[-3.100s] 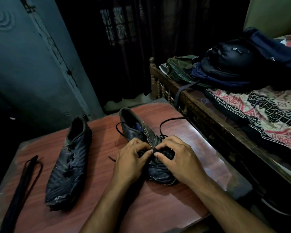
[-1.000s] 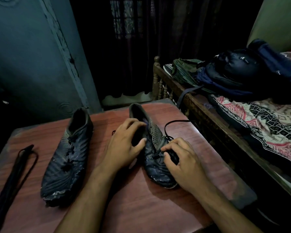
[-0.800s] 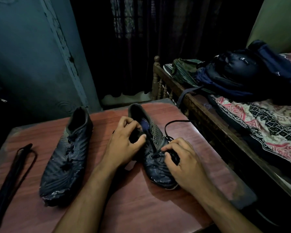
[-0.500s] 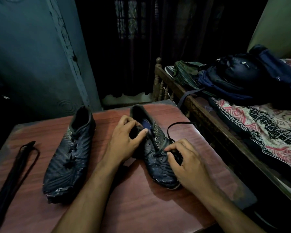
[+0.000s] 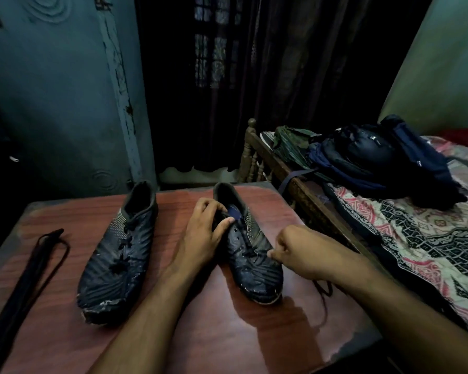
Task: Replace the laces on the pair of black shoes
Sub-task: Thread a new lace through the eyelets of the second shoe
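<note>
Gripping right shoe collar with left hand, right hand pinching old lace just beside the toe.

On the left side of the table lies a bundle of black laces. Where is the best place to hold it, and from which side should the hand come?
Pinch the bundle of black laces near its far end, where the strands gather above the loose loop. Come from above with the left hand, probably; the bundle lies flat on the table with nothing over it.
</note>
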### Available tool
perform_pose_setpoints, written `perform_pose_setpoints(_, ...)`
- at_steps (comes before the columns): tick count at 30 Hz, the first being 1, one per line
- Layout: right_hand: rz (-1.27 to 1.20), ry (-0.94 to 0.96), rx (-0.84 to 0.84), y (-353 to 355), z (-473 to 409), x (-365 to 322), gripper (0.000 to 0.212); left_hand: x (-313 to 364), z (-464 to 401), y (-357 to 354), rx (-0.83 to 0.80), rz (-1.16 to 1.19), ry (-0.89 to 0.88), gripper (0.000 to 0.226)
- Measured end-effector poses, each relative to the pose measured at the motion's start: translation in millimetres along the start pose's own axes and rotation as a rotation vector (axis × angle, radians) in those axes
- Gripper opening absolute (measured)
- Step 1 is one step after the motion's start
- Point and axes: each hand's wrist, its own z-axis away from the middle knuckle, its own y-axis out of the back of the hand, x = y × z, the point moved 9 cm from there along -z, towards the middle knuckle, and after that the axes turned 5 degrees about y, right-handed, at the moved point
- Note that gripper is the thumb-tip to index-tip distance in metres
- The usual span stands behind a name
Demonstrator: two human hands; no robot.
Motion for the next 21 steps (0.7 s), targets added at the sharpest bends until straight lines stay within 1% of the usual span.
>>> perform_pose_setpoints(2,-0.087,0.012,-0.019,14,7,-7,0.046,-2,0,0,0.014,-0.011,0.015,0.017)
perform_pose_setpoints(4,-0.339,0.050,0.000,30,12,-18,0.044,-3,0,-1,0.028,-0.018,0.025,0.018)
perform_pose_setpoints(6,-0.615,0.091,0.050,46,19,-30,0.042,-3,1,-2,0.038,-0.020,0.024,0.020)
perform_pose_setpoints(10,-0.910,0.205,0.181,78,34,-54,0.037,-5,1,-2,0.044,-0.027,0.042,0.022)
perform_pose_setpoints(13,-1.039,0.254,0.234,92,39,-68,0.032,-6,3,0,0.048,-0.016,0.052,0.022)
perform_pose_setpoints(18,-1.255,0.305,0.231,100,40,-84,0.027,-6,7,2,0.032,-0.031,0.071,0.028)
perform_pose_setpoints(19,-1.296,0.308,0.245,102,40,-86,0.027,-7,8,2,0.031,-0.031,0.076,0.029)
perform_pose_setpoints(21,-1.343,0.330,0.325,113,40,-89,0.030,-5,9,2,0.036,-0.028,0.074,0.031)
